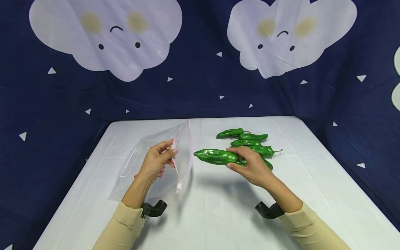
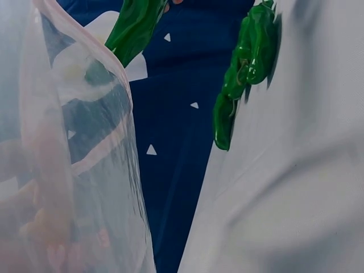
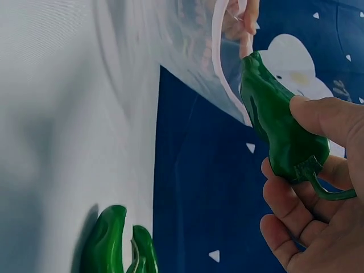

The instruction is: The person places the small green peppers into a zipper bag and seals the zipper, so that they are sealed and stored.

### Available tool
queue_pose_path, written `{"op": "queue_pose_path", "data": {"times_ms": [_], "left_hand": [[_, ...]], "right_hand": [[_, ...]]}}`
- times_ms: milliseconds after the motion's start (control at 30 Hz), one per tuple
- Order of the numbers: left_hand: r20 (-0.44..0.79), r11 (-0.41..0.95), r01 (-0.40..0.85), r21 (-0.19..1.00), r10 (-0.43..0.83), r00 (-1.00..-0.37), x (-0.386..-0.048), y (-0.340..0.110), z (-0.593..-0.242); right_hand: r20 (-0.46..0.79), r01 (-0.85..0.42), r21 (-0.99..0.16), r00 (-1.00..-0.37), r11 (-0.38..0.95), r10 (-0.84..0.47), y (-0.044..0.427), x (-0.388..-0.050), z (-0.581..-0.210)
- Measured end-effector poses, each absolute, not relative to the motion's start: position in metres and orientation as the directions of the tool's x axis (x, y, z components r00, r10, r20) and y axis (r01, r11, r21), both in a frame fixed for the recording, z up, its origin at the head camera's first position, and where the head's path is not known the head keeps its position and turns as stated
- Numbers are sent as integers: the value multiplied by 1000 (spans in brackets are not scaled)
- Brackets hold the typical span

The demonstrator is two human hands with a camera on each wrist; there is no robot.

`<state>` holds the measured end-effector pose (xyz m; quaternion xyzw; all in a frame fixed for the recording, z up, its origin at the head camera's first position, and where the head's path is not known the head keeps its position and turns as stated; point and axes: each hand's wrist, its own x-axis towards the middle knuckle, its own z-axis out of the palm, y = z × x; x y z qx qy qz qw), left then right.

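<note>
Right hand [image 1: 251,165] grips green chili pepper [image 1: 215,157], stem end | left hand [image 1: 157,158] pinches slider-zip bag [image 1: 168,177] | best fed tip-first, bag spread wide

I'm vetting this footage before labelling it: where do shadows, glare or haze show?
Head: soft-edged shadows on the table near the left hand and right hand, bright glints on the held pepper. Left wrist: the left hand looks hazy through the clear bag. Right wrist: a broad shadow on the table at left.
</note>
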<state>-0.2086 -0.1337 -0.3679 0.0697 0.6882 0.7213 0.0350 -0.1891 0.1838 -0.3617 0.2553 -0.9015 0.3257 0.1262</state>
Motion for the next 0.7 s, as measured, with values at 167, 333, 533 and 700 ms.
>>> {"op": "queue_pose_path", "data": {"times_ms": [167, 333, 533, 700], "left_hand": [[62, -54, 54, 997, 149, -987, -209, -134, -369], [70, -49, 63, 997, 156, -985, -209, -134, -369], [83, -70, 72, 995, 170, -982, -209, -133, -369], [89, -76, 77, 994, 174, -981, -209, -131, -370]], "right_hand": [[397, -577, -505, -815, 641, -421, 171, -197, -358], [403, -604, -471, -796, 643, -452, 160, -204, -356], [378, -598, -453, -800, 661, -465, 148, -210, -353], [370, -608, -423, -793, 671, -485, 140, -213, -350]]}}
